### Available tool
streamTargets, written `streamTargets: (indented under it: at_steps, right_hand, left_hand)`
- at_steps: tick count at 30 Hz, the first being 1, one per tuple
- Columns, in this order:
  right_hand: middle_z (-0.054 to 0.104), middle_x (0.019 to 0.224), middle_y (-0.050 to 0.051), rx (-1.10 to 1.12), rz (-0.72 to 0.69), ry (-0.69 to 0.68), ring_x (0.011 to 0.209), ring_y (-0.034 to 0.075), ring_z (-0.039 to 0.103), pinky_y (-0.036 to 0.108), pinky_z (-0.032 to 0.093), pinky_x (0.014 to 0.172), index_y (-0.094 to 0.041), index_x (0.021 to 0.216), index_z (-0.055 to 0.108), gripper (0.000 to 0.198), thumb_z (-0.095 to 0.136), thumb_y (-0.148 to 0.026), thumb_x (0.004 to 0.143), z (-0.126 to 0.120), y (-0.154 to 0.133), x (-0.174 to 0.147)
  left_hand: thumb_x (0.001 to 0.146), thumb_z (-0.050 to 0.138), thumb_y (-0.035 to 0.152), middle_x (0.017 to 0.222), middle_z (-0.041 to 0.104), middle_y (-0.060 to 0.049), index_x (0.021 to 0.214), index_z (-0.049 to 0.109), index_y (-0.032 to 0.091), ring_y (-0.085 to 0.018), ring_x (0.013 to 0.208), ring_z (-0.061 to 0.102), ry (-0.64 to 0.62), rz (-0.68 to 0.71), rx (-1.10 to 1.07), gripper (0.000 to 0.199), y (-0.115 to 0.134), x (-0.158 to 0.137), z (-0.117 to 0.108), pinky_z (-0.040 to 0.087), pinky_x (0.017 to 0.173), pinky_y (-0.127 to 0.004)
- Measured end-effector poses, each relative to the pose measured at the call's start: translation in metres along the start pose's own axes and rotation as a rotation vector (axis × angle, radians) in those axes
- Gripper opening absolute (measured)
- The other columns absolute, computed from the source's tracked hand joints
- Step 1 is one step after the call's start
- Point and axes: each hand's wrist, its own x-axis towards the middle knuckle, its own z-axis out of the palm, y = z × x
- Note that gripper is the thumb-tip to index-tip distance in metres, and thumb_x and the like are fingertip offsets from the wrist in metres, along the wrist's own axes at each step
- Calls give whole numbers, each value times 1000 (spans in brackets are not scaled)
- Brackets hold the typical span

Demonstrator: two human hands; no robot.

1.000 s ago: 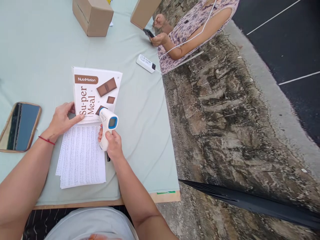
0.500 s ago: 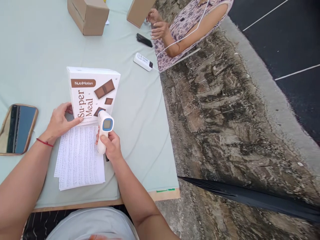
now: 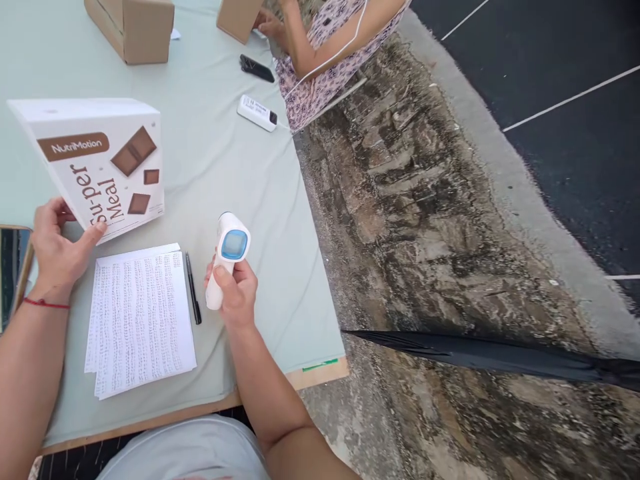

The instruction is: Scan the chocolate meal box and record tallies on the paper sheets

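My left hand (image 3: 65,250) grips the lower left corner of a white box (image 3: 120,180) printed "NutriMotion Su-per Meal" with chocolate pieces, its thumb on the front face. The box is tilted, its printed front toward me. In my right hand (image 3: 235,290) is a white infrared thermometer (image 3: 220,267), fingers wrapped round its handle, its blue-lit screen (image 3: 233,244) facing me. Between my arms lies a stack of paper sheets (image 3: 143,320) covered in rows of writing. A black pen (image 3: 193,290) rests beside the sheets, on their right.
A phone or tablet (image 3: 23,280) is partly visible at the left edge. Toward the back are cardboard boxes (image 3: 147,33), a black object (image 3: 257,69) and a white device (image 3: 257,113) with a cable. A co-worker's arm (image 3: 340,43) reaches over the table's far right edge.
My left hand has moved the box left, away from the thermometer, uncovering the top of the sheets and the pen. The thermometer's screen has turned blue. The view has shifted right.
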Motion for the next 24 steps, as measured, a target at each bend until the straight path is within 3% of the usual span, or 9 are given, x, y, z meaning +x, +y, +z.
streamTargets:
  at_steps: [4,7,11,15,17,20,22,24]
  right_hand:
    - [56,76,1,-48,-21,-26,64,14,51,27,49,57,-19,91,62,49,80,-62,77,-4,3,0]
    - [62,86,4,-237,-31,-13,73,17,58,30,53,67,-19,104,66,49,78,-59,80,-13,8,6]
    - [64,108,9,-762,-96,102,94,22,62,35,54,80,-19,123,67,53,75,-51,80,-31,20,20]
    - [64,109,9,-1131,-71,157,100,26,61,36,52,81,-19,132,64,56,73,-41,81,-48,31,33]
    - [64,109,10,-1210,-111,174,100,27,60,39,52,84,-18,130,64,54,72,-38,80,-53,33,36]
    - [63,114,14,-1237,-310,209,105,29,59,43,51,92,-18,119,68,41,71,-35,83,-52,31,34]
    - [65,108,12,-1174,-387,140,100,26,61,40,51,89,-18,110,68,27,67,-34,88,-46,31,28]
    - [66,93,7,-1105,-344,-16,85,21,62,35,51,78,-19,104,68,21,64,-35,91,-38,34,20]
  left_hand:
    - [50,81,82,117,62,-19,129,65,3,-32,99,64,58,-3,58,112,-6,4,-3,53,96,-53]
    - [52,80,85,120,63,-17,136,64,8,-33,106,62,69,14,119,115,-12,6,-4,50,100,-55]
    - [65,82,65,128,63,-18,145,54,5,-31,114,62,-17,106,33,104,-14,6,-4,51,103,-50]
    - [78,75,42,130,65,-17,140,51,3,-28,118,62,-73,229,-91,77,-15,4,0,52,105,-45]
    - [79,73,37,137,62,-18,142,48,4,-27,123,61,-44,229,-82,76,-19,2,4,48,110,-46]
    - [77,68,24,137,59,-18,144,44,5,-25,121,60,34,165,-29,74,-26,-2,9,49,103,-41]
    - [75,63,16,125,61,-17,138,46,3,-21,108,61,144,179,-39,67,-26,-5,12,49,92,-36]
    - [73,61,11,111,57,-14,125,51,2,-17,92,56,287,279,-73,54,-21,-8,12,47,83,-33]
